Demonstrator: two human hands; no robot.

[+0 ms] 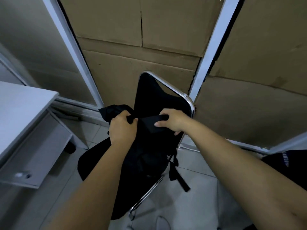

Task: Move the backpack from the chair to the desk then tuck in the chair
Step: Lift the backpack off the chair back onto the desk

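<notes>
Backpack (149,151): black, on the seat of the chair (154,92), upper part gripped by both hands; its outline merges with the dark seat and back, so edges are hard to trace. One strap (178,176) hangs off the seat's right side. Left hand (122,128): closed around bunched black fabric at the top. Right hand (172,122): closed on a flat black flap or handle, fingertips hidden behind it. Chair: chrome frame, base cut off below. Desk (18,103): grey-white, at left, partly out of frame. Cardboard (141,47) behind.
</notes>
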